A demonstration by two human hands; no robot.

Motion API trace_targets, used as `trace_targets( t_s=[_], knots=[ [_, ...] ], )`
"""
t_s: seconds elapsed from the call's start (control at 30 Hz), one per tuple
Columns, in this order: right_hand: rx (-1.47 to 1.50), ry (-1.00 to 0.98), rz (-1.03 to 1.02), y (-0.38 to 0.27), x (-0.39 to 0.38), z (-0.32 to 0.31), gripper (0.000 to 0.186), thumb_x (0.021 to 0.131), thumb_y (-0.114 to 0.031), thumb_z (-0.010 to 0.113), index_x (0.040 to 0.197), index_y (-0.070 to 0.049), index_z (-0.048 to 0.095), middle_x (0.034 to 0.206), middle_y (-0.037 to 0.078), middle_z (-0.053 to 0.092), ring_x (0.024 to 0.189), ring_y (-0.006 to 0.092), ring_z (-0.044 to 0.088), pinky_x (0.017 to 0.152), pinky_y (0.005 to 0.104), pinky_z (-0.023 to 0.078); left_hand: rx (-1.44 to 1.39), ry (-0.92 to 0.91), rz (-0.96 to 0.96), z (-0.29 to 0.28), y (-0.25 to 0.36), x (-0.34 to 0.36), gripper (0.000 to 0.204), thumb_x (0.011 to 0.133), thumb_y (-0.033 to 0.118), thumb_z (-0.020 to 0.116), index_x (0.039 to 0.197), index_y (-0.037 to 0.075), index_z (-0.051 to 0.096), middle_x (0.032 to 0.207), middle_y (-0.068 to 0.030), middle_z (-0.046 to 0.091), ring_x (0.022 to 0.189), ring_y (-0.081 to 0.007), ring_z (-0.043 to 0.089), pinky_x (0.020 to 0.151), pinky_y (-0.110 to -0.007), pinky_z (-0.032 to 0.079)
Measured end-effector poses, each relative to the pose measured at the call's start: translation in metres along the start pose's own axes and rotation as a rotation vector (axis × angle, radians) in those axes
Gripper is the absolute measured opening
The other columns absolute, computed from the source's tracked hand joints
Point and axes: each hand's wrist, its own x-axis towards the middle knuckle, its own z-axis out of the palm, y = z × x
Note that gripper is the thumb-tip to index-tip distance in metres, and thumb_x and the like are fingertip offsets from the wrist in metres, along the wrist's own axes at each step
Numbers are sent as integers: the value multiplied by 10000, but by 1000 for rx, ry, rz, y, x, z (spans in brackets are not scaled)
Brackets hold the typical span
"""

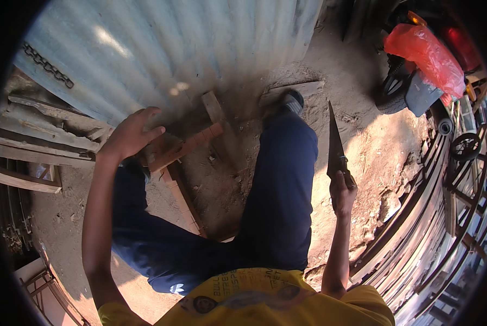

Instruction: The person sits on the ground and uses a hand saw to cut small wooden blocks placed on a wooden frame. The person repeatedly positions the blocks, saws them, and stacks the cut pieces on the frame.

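Dark tapered metal handsaw (337, 141), grasped in right hand (341, 196) beside navy-trousered right leg (284, 163), clear of reddish-brown wooden strip (186, 146) near spread, empty left hand (130, 136): no sawing under way, cuts done or left hard to judge in shadow.

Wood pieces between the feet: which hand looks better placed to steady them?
Probably the left hand: it is open, looks empty and appears nearer the wood pieces. The right hand is taken up with a handsaw, held out beyond the right leg.
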Motion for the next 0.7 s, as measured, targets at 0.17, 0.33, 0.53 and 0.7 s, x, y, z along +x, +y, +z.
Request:
trace_targets(
  t_s=[0.17,0.33,0.53,0.7],
  knots=[
    [27,-54,-85,-10,45,27,244,950,-212,500,828,-29,606,688,-51,520,568,51,432,495,230,355,-173,-54,2,1,10,-33,519,872,330,599,1288,45,479,1190,-210,566,1159,-343,525,964,-372,413],
    [-42,-140,8,-17,62,49,437,932,-374,506,980,44,623,732,44,564,647,114,470,598,292,410,-212,-161,-148,33,-33,-40,540,859,347,611,1285,39,486,1204,-224,560,1132,-327,549,939,-369,423],
    [-228,-145,-6,-3,67,64,419,922,-358,524,988,43,623,740,61,584,666,125,501,617,295,431,-238,-217,-186,44,-49,-46,561,855,350,613,1294,29,475,1220,-209,560,1119,-330,555,927,-374,430],
    [-204,-145,21,-7,61,59,416,922,-356,525,986,44,620,747,66,588,668,127,504,618,298,433,-177,-144,-130,51,-51,-38,561,853,350,615,1295,34,471,1120,-222,596,1036,-338,591,876,-395,448]
  ],
)
